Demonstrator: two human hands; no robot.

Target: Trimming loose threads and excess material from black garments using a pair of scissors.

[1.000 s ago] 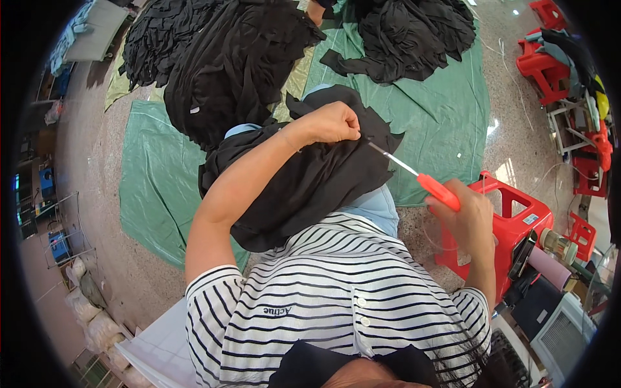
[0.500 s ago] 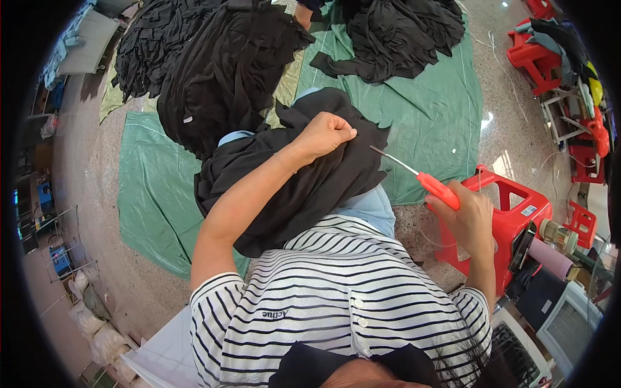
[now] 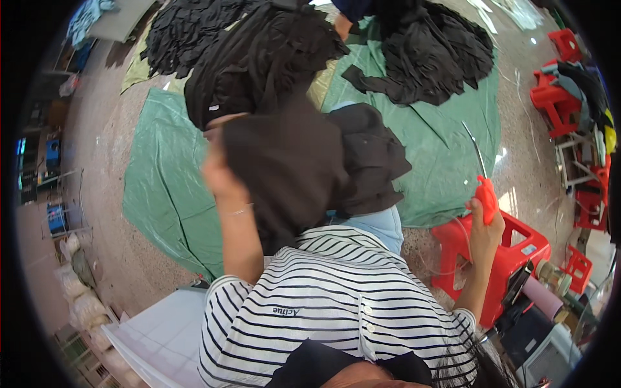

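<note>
My left hand (image 3: 223, 171), smeared by motion, grips the edge of a piece of black cloth (image 3: 291, 168) and holds it raised over my lap. Its fingers are partly hidden by the cloth. More black cloth (image 3: 372, 158) lies across my knees, over light blue trousers (image 3: 372, 229). Out to the right, my right hand (image 3: 485, 226) is closed around red-handled scissors (image 3: 486, 197). Their slim metal blades point up and away from me, apart from the cloth.
Large heaps of black cloth (image 3: 259, 58) and more black fabric (image 3: 436, 58) lie ahead on green sheeting (image 3: 165, 174). Another person's hand (image 3: 343, 27) shows between them. A red stool (image 3: 527, 242) stands close on my right. A white panel (image 3: 158, 333) is at lower left.
My left hand has moved left and lifted a piece of black cloth, which is now blurred. My right hand has swung slightly outward, its scissors now pointing more upright.
</note>
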